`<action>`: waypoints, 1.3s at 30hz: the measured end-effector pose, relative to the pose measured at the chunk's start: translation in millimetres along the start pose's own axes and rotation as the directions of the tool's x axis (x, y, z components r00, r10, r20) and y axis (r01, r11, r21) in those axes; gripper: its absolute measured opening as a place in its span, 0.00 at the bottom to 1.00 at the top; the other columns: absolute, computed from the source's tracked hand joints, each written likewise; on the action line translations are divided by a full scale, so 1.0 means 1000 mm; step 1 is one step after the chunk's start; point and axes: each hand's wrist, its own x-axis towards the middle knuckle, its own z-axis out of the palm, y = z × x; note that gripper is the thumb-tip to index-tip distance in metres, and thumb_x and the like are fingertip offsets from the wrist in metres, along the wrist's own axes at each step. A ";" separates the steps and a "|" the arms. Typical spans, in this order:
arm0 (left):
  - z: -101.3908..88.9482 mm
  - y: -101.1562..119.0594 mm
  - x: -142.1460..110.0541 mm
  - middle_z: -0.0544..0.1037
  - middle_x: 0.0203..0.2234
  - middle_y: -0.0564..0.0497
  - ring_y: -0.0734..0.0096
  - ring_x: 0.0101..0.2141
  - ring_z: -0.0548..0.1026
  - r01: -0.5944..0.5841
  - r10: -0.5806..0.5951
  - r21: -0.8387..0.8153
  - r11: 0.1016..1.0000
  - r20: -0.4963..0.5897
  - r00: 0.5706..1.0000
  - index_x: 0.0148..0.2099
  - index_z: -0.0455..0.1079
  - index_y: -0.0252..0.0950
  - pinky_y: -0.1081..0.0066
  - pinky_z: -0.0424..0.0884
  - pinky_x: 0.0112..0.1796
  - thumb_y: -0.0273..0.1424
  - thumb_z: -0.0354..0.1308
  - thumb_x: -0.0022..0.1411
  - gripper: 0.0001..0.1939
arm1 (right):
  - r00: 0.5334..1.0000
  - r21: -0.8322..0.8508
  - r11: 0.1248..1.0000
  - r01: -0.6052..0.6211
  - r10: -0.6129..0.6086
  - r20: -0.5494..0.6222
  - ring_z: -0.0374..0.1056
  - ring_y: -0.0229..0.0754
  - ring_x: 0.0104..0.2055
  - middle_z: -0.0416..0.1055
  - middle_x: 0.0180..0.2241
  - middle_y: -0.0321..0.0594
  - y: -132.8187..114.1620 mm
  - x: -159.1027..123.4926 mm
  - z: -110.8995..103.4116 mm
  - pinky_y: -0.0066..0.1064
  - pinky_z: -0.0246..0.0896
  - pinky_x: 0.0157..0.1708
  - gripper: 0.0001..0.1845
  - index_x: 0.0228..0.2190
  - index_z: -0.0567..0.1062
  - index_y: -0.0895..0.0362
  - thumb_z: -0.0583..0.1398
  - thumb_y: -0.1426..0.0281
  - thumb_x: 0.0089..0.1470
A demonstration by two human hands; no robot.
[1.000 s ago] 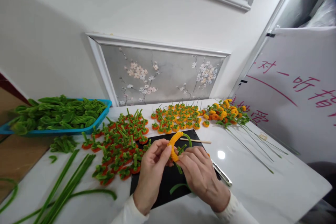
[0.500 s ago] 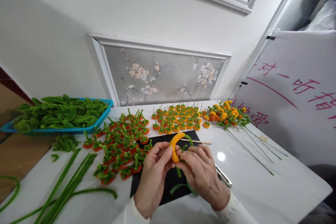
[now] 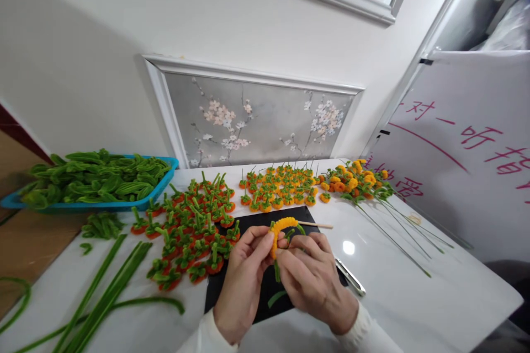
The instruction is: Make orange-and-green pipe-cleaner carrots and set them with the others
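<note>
Two hands: we keep them close together over the mat (image 3: 267,289), both on one yellow coil (image 3: 285,224).
Left hand (image 3: 245,278): we pinch the coil's left side between thumb and fingers.
Right hand (image 3: 313,273): we have its bent fingers clamped on the coil's lower part; they hide exactly how the strands run there.
Coil: we see it arched above the mat, green ends showing at its right tip and below.
Mat: we see it black on the white table (image 3: 414,309), with a green scrap (image 3: 276,298) near its front edge.
Right of the hands: we have a stick (image 3: 321,225) beyond and a cutter (image 3: 351,277) just beside.
Left: we see orange flowers (image 3: 168,281) crowded by the mat, long stems (image 3: 101,295), and a blue basket (image 3: 111,207) heaped with leaves (image 3: 107,176).
Behind: we see rows of yellow flowers (image 3: 276,201), a bouquet (image 3: 354,182) to their right.
</note>
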 end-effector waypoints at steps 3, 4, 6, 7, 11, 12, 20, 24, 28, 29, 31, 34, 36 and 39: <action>-0.001 -0.004 0.001 0.76 0.29 0.53 0.73 0.33 0.73 0.007 -0.006 0.070 0.998 -0.022 1.000 0.36 0.70 0.36 0.76 0.68 0.36 0.31 0.64 0.54 0.08 | 1.000 0.033 0.999 -0.006 0.005 0.029 0.66 0.42 0.39 0.75 0.30 0.39 0.000 0.003 0.000 0.37 0.54 0.38 0.11 0.41 0.71 0.56 0.56 0.78 0.56; -0.003 -0.004 0.003 0.76 0.30 0.53 0.73 0.32 0.73 0.011 -0.008 0.101 0.995 -0.031 0.999 0.37 0.70 0.36 0.76 0.67 0.35 0.31 0.64 0.54 0.08 | 0.999 0.071 0.997 -0.010 0.006 0.043 0.67 0.42 0.39 0.75 0.31 0.39 0.002 0.003 0.000 0.37 0.55 0.38 0.10 0.41 0.71 0.56 0.57 0.76 0.56; -0.006 -0.005 0.007 0.75 0.29 0.53 0.73 0.31 0.72 0.025 -0.020 0.168 0.985 -0.026 0.999 0.37 0.71 0.36 0.76 0.67 0.34 0.32 0.64 0.54 0.09 | 0.998 0.191 0.980 -0.050 0.044 0.040 0.67 0.42 0.38 0.75 0.31 0.39 0.012 0.005 -0.003 0.37 0.58 0.39 0.07 0.38 0.73 0.55 0.59 0.72 0.56; -0.008 -0.005 0.010 0.75 0.29 0.53 0.73 0.30 0.71 0.028 -0.027 0.209 0.978 -0.008 1.000 0.37 0.71 0.36 0.76 0.66 0.33 0.33 0.63 0.54 0.09 | 0.995 0.261 0.960 -0.104 0.102 0.022 0.67 0.42 0.37 0.75 0.31 0.40 0.018 0.006 -0.005 0.37 0.60 0.38 0.06 0.37 0.73 0.55 0.59 0.71 0.56; -0.014 -0.003 0.017 0.72 0.24 0.54 0.75 0.25 0.68 0.003 -0.043 0.399 0.917 0.091 0.995 0.38 0.72 0.35 0.76 0.64 0.29 0.33 0.61 0.56 0.08 | 0.883 0.505 0.748 -0.430 0.464 0.064 0.67 0.38 0.29 0.73 0.29 0.39 0.045 0.006 -0.008 0.28 0.63 0.27 0.07 0.36 0.74 0.56 0.57 0.69 0.56; -0.014 -0.002 0.017 0.71 0.23 0.55 0.75 0.24 0.67 -0.005 -0.044 0.437 0.899 0.103 0.994 0.38 0.73 0.34 0.76 0.63 0.28 0.34 0.61 0.56 0.09 | 0.860 0.540 0.693 -0.478 0.495 0.125 0.68 0.38 0.28 0.73 0.29 0.39 0.049 0.006 -0.008 0.27 0.63 0.26 0.07 0.34 0.75 0.57 0.58 0.68 0.55; -0.011 -0.002 0.016 0.72 0.22 0.54 0.72 0.24 0.67 -0.118 0.005 0.589 0.800 0.190 0.982 0.35 0.75 0.35 0.76 0.63 0.25 0.33 0.62 0.54 0.07 | 0.881 0.453 0.756 -0.473 0.413 0.231 0.67 0.34 0.26 0.73 0.25 0.36 0.044 0.003 0.006 0.25 0.62 0.27 0.09 0.28 0.76 0.57 0.56 0.71 0.57; -0.017 -0.005 0.016 0.73 0.22 0.54 0.72 0.23 0.69 -0.199 0.065 0.685 0.701 0.216 0.974 0.36 0.75 0.37 0.76 0.64 0.24 0.33 0.60 0.56 0.07 | 0.915 0.423 0.813 -0.401 0.378 0.140 0.65 0.35 0.27 0.69 0.24 0.36 0.038 0.004 0.006 0.26 0.60 0.29 0.09 0.27 0.73 0.58 0.56 0.72 0.57; -0.018 -0.005 0.018 0.73 0.21 0.53 0.72 0.21 0.69 -0.216 0.083 0.686 0.694 0.222 0.971 0.37 0.76 0.37 0.75 0.67 0.24 0.33 0.59 0.56 0.08 | 0.895 0.429 0.797 -0.425 0.440 0.068 0.63 0.35 0.27 0.67 0.25 0.36 0.038 0.005 0.002 0.26 0.58 0.26 0.09 0.26 0.71 0.58 0.54 0.72 0.58; -0.018 -0.004 0.018 0.73 0.20 0.54 0.72 0.21 0.69 -0.199 0.073 0.670 0.716 0.211 0.975 0.38 0.76 0.37 0.75 0.67 0.24 0.33 0.60 0.56 0.08 | 0.882 0.430 0.787 -0.442 0.468 0.051 0.62 0.35 0.26 0.66 0.24 0.36 0.039 0.005 0.002 0.26 0.57 0.25 0.09 0.26 0.70 0.58 0.54 0.71 0.58; -0.016 -0.003 0.019 0.73 0.19 0.54 0.72 0.21 0.70 -0.161 0.052 0.635 0.756 0.187 0.981 0.38 0.76 0.36 0.75 0.69 0.24 0.34 0.61 0.54 0.09 | 0.852 0.436 0.761 -0.479 0.523 0.025 0.60 0.34 0.24 0.65 0.24 0.35 0.041 0.004 0.001 0.25 0.54 0.22 0.09 0.27 0.70 0.58 0.54 0.70 0.57; -0.016 -0.002 0.019 0.71 0.18 0.55 0.72 0.20 0.69 -0.092 0.006 0.606 0.790 0.143 0.990 0.40 0.77 0.36 0.75 0.69 0.20 0.36 0.62 0.53 0.13 | 0.808 0.457 0.718 -0.526 0.589 0.004 0.56 0.33 0.23 0.63 0.23 0.34 0.047 0.001 -0.001 0.25 0.52 0.20 0.09 0.28 0.70 0.58 0.54 0.69 0.57; -0.016 -0.001 0.019 0.69 0.18 0.55 0.74 0.18 0.67 -0.057 -0.023 0.600 0.798 0.125 0.992 0.42 0.76 0.36 0.76 0.67 0.16 0.37 0.61 0.53 0.15 | 0.783 0.477 0.688 -0.547 0.622 0.002 0.55 0.33 0.22 0.61 0.22 0.33 0.050 -0.001 -0.001 0.25 0.50 0.20 0.09 0.28 0.69 0.58 0.54 0.68 0.58; -0.016 0.002 0.020 0.69 0.18 0.56 0.79 0.14 0.64 -0.073 -0.010 0.601 0.796 0.133 0.991 0.44 0.77 0.36 0.78 0.62 0.15 0.37 0.61 0.54 0.16 | 0.758 0.506 0.652 -0.565 0.653 0.004 0.53 0.33 0.22 0.60 0.22 0.33 0.056 -0.005 -0.003 0.25 0.50 0.19 0.09 0.28 0.69 0.58 0.54 0.68 0.58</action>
